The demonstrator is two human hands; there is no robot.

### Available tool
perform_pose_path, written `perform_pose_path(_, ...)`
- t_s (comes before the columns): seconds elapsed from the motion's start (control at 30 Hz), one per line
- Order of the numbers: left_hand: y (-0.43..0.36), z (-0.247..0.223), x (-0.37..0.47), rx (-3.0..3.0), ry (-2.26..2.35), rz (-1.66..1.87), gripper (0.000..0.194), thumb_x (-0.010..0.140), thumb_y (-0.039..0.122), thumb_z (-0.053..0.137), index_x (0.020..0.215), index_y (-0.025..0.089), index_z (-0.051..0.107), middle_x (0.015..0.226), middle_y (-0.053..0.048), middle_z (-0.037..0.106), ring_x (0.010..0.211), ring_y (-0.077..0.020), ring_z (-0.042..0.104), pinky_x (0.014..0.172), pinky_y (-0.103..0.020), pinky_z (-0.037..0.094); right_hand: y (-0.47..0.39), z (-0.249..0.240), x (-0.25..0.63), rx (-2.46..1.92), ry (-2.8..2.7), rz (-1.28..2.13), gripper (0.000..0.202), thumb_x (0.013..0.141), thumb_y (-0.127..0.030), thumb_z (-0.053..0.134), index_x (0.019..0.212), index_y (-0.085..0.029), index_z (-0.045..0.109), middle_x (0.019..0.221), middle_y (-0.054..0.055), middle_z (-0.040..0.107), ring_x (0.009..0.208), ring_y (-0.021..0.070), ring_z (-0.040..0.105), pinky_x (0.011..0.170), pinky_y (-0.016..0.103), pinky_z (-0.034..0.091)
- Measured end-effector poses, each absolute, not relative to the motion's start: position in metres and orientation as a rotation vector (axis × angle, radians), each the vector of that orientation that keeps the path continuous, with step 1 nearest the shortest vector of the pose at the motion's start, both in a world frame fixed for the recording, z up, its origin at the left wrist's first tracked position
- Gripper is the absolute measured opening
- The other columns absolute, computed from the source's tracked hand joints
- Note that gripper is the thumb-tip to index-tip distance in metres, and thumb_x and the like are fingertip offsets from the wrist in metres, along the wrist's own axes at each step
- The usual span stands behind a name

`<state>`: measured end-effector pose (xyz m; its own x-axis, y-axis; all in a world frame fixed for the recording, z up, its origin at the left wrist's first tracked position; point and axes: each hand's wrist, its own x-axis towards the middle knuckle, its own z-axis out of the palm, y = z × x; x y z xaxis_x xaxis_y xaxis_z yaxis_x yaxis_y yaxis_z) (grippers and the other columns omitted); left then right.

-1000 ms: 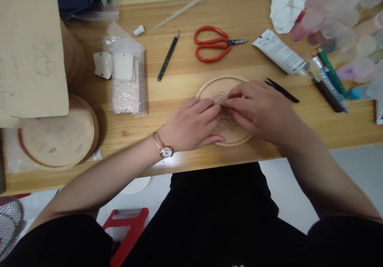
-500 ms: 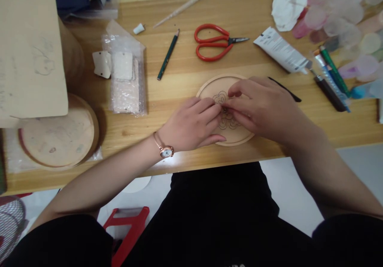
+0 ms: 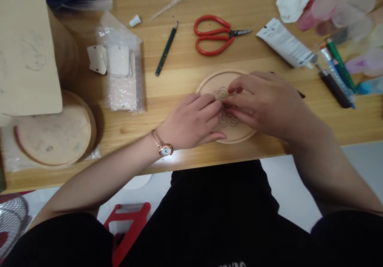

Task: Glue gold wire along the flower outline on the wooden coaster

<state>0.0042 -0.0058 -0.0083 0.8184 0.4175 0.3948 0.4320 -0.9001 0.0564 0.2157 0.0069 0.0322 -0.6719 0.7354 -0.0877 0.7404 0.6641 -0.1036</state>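
A round wooden plate with a raised rim lies near the table's front edge, with a dark looping line pattern in its middle, partly covered by my hands. My left hand rests over the plate's left side, fingers bent together and thumb stretched along the rim. From the right, my right hand reaches over the plate, its fingers pinched at the pattern. Both sets of fingertips meet there; anything between them is too small or hidden to make out. A dark thin tool lies partly behind my right hand.
Beyond the plate lie red-handled scissors, a green pencil and a white tube. Brushes and small cups are at right. Bagged tags, another round wooden piece and a sketched board stand left.
The view has shifted slightly, so table items sit a little differently in the picture. Both hands keep nearly the same pose at the middle of the plate.
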Motion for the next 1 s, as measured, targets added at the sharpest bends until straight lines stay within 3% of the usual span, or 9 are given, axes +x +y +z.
perform_pose_path(0.23,-0.0051,-0.0084,0.0043,-2.998,-0.696,-0.608,0.062,0.099,0.056,0.028,0.103,0.007,0.065,0.102,-0.012,0.068,0.096,-0.0258,0.062,0.074,-0.037,0.049,0.0072,0.0331,0.2135,1.214,2.838,-0.092,0.027,0.097,-0.034,0.045,0.090,-0.019,0.067,0.105,0.006,0.064,0.095,0.0203,0.057,0.075,0.034,0.043)
perform_pose_path(0.47,-0.0053,-0.0084,0.0042,-2.997,-0.713,-0.601,0.062,0.099,0.057,0.027,0.101,0.009,0.066,0.102,-0.012,0.068,0.095,-0.0257,0.061,0.074,-0.037,0.049,0.0074,0.0349,0.2094,1.240,2.781,-0.250,0.026,0.097,-0.032,0.044,0.100,-0.022,0.068,0.112,0.005,0.065,0.106,0.0236,0.056,0.086,0.039,0.045)
perform_pose_path(1.0,-0.0052,-0.0081,0.0039,-3.006,-0.714,-0.573,0.062,0.099,0.057,0.027,0.106,0.009,0.066,0.105,-0.012,0.068,0.096,-0.0253,0.061,0.075,-0.037,0.049,0.0107,0.0336,0.2151,1.247,2.798,-0.271,0.031,0.096,-0.034,0.043,0.094,-0.020,0.069,0.109,0.009,0.066,0.100,0.0247,0.057,0.084,0.041,0.046)
